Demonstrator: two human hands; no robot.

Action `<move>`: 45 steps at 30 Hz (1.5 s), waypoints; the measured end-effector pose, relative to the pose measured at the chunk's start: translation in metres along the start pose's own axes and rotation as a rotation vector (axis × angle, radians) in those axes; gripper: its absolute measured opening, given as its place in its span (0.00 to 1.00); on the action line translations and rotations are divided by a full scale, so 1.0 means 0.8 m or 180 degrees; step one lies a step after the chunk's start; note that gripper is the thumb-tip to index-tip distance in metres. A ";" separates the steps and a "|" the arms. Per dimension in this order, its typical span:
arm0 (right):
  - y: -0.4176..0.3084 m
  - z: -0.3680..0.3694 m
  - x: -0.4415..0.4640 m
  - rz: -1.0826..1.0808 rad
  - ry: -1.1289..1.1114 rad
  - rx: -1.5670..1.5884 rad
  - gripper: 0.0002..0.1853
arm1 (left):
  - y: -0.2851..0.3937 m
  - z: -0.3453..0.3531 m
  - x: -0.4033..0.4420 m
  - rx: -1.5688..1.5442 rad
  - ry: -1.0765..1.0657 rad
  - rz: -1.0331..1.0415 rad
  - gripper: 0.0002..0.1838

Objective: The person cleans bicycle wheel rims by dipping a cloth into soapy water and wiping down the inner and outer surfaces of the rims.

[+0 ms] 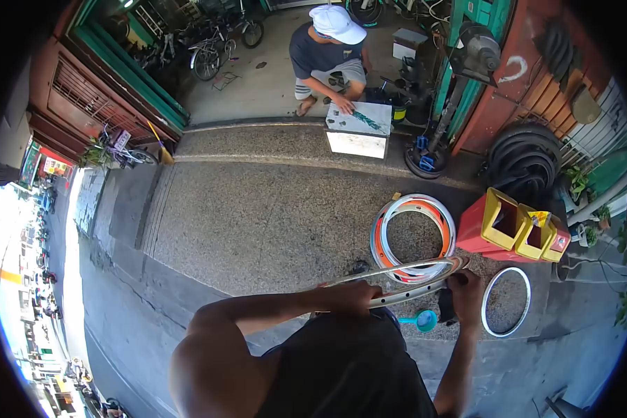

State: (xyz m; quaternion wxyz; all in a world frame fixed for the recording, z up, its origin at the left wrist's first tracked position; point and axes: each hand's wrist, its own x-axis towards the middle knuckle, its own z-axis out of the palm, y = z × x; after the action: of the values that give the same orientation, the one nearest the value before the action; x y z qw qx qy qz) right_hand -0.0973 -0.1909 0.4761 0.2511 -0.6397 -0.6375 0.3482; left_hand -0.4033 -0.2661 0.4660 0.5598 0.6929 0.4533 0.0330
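A pale bicycle rim [414, 293] with small dark holes is held tilted in front of my torso, seen nearly edge-on. My left hand [354, 297] is closed around its left part. At the right end of the rim, my right hand [467, 287] has its fingers curled against the edge. Just below that hand is a dark shape [447, 306] that I cannot make out. Beyond the held rim, several white and orange rims [379, 245] lie stacked on the ground. A single white rim [485, 301] lies flat to the right of my right hand.
A teal dipper [426, 320] sits near my legs. Red and yellow bins [482, 221] and piled black tires [526, 157] stand to the right. Ahead, a person in a white cap [337, 24] crouches at a white box [357, 144]. A broom [164, 155] leans left.
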 end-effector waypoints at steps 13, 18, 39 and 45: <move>0.065 -0.011 0.041 0.0300 0.0325 -0.1277 0.15 | -0.011 -0.001 0.010 -0.0042 0.0034 0.0175 0.27; -0.027 0.016 -0.019 0.0131 0.0029 -0.0774 0.15 | -0.005 0.000 0.013 -0.0032 -0.0068 0.0100 0.28; -0.034 0.011 -0.040 0.0227 0.0063 -0.0645 0.15 | -0.012 -0.002 0.022 -0.0048 -0.0229 0.0186 0.28; 0.031 -0.010 -0.017 0.0336 0.0436 -0.0690 0.13 | -0.009 -0.008 0.025 0.0137 -0.0331 0.0268 0.28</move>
State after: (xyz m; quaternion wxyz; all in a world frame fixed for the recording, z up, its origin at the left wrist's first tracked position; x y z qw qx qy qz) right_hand -0.0746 -0.2046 0.4639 0.2047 -0.7181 -0.6182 0.2455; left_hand -0.3994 -0.2483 0.4534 0.5656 0.7240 0.3947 0.0108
